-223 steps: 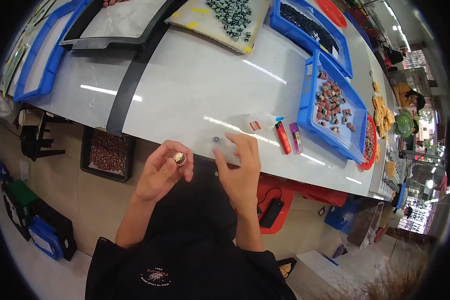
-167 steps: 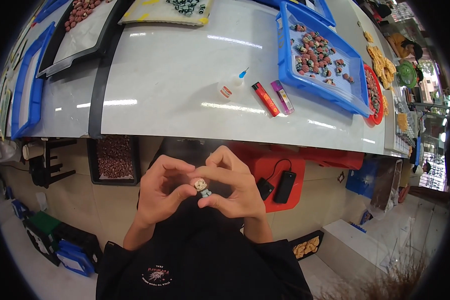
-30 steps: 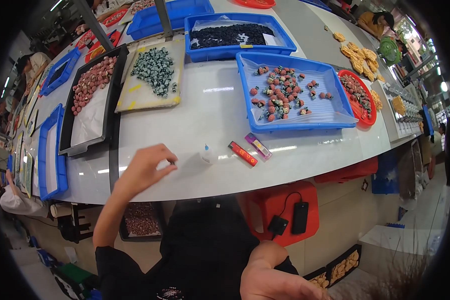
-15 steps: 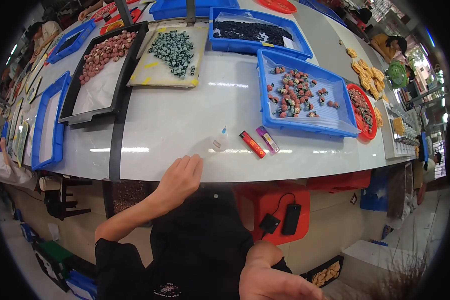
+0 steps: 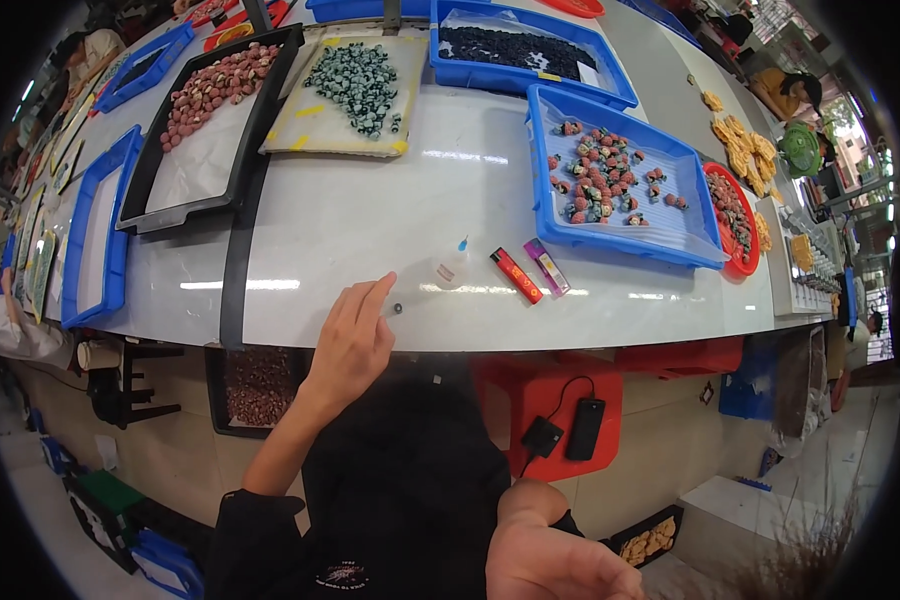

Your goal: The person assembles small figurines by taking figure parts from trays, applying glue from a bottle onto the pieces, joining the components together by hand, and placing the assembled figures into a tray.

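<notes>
My left hand (image 5: 355,330) reaches over the table's near edge with its fingers stretched out, holding nothing. Beside its fingertips lies a small dark round bead (image 5: 398,309) on the white tabletop. A little farther off is a small clear bottle (image 5: 446,272) with a blue needle tip. To the right of it lie a red lighter (image 5: 517,276) and a purple lighter (image 5: 547,267). My right hand (image 5: 560,560) is raised close at the lower edge, palm side showing; its fingers are mostly cut off by the frame.
A blue tray (image 5: 625,238) holds red-and-green bead figures. A yellowish board (image 5: 285,130) carries green beads; a black tray (image 5: 185,190) has pink pieces. Behind stands a blue tray of dark pieces (image 5: 510,45). A red stool (image 5: 500,400) below bears a black device.
My left hand has straightened its fingers and drawn slightly left; the dark bead now shows beside it. The view has shifted a little. My right hand stays low.
</notes>
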`<move>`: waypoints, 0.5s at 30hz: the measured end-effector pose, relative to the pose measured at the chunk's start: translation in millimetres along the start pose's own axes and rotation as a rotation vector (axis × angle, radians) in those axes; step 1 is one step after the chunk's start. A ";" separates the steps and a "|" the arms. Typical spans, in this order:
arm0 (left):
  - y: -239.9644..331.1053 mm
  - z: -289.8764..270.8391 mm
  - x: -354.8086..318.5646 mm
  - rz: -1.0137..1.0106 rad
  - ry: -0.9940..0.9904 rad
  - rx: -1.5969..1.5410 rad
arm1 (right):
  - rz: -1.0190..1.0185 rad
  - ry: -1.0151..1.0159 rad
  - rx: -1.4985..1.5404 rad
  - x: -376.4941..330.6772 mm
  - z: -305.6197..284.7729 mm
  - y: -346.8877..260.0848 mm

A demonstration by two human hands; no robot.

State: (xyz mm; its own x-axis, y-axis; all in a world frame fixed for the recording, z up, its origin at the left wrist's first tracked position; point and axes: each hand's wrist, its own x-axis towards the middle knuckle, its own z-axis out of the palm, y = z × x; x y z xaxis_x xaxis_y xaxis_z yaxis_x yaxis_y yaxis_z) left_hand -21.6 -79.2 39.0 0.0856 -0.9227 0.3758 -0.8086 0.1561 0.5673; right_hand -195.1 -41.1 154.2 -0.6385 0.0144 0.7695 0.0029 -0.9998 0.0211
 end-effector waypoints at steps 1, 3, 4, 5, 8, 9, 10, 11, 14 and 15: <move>1.0 -0.6 -0.7 -0.037 0.018 -0.032 | 0.063 -0.057 0.005 1.6 1.3 0.3; -0.4 -2.4 -2.8 -0.083 0.037 -0.037 | 0.085 -0.062 0.025 0.4 1.9 1.5; -0.9 -3.3 -3.9 -0.116 0.053 -0.046 | 0.096 -0.066 0.039 -0.1 2.4 1.8; -1.2 -1.5 -4.1 -0.117 0.053 -0.052 | 0.095 -0.073 0.039 -2.7 1.1 2.4; -0.4 3.3 -4.0 -0.112 0.044 -0.009 | -0.117 0.107 -0.012 -14.0 -2.2 1.5; 0.9 5.3 -3.7 -0.138 0.048 0.000 | -0.098 0.104 0.007 -15.5 -2.9 0.1; 1.8 7.2 -3.4 -0.164 0.051 0.010 | -0.079 0.101 0.026 -16.3 -3.8 -0.5; 1.2 8.1 -3.2 -0.163 0.052 0.007 | -0.081 0.099 0.027 -15.9 -3.5 -0.6; -0.6 10.3 -3.1 -0.161 0.044 0.005 | -0.063 0.082 0.067 -13.8 -4.0 1.2; -0.5 10.7 -3.4 -0.158 0.049 -0.012 | -0.055 0.077 0.080 -18.4 -4.5 3.7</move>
State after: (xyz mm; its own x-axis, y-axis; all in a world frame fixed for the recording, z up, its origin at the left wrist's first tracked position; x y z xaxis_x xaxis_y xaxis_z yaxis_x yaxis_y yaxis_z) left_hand -27.7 -80.0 29.7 0.2396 -0.9179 0.3164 -0.7759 0.0149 0.6307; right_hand -186.8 -45.1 137.2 -0.6969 0.0650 0.7142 0.0252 -0.9930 0.1150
